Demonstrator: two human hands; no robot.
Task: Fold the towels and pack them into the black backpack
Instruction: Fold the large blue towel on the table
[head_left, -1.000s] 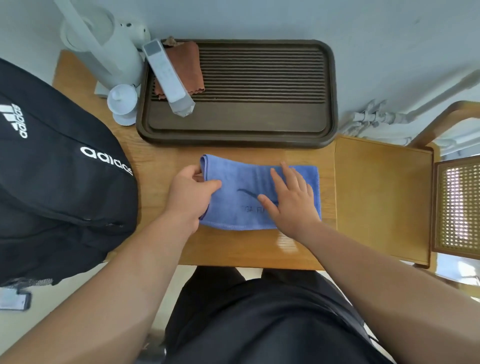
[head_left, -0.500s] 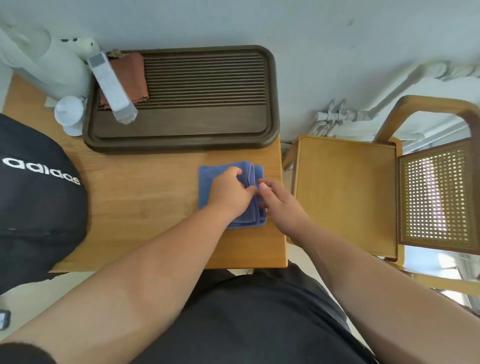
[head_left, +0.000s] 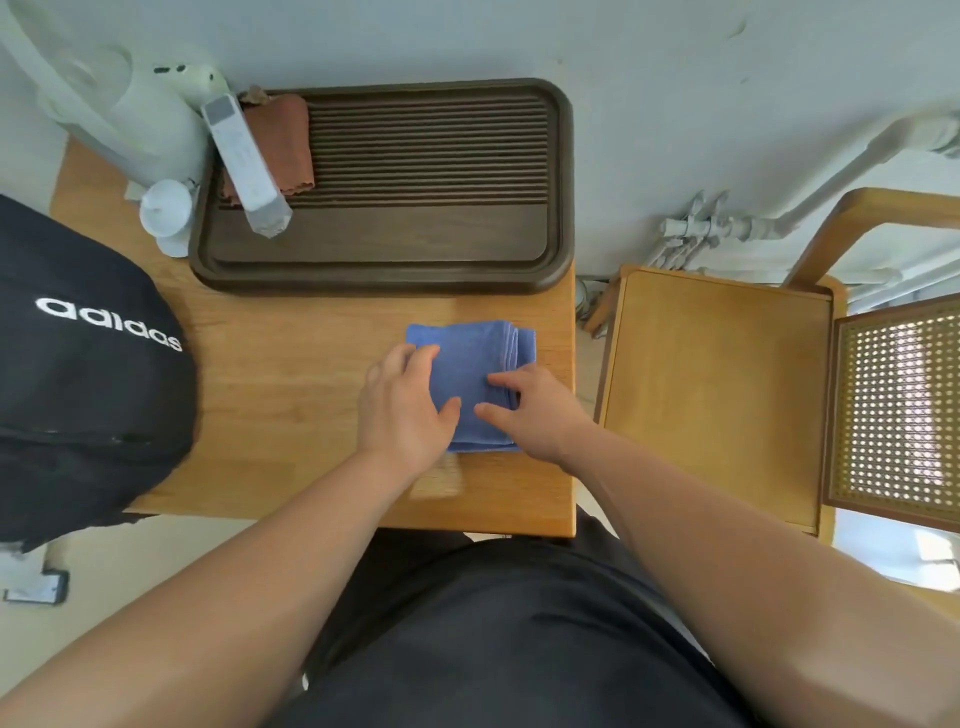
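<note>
Wooden desk (head_left: 280, 405), folded blue cloth towel (head_left: 472, 353) flat under the hands: left hand (head_left: 402, 410) relaxed, pressing it; right hand (head_left: 540, 415) curled on its right edge, grip unclear. Black fabric backpack (head_left: 78, 395) way left.

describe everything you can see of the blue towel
The blue towel looks like soft terry cloth, folded into a compact, roughly square pad with layered edges showing on its right side. It lies flat on the wooden table near its right edge. The left hand rests on its left part, the right hand on its right.
</note>
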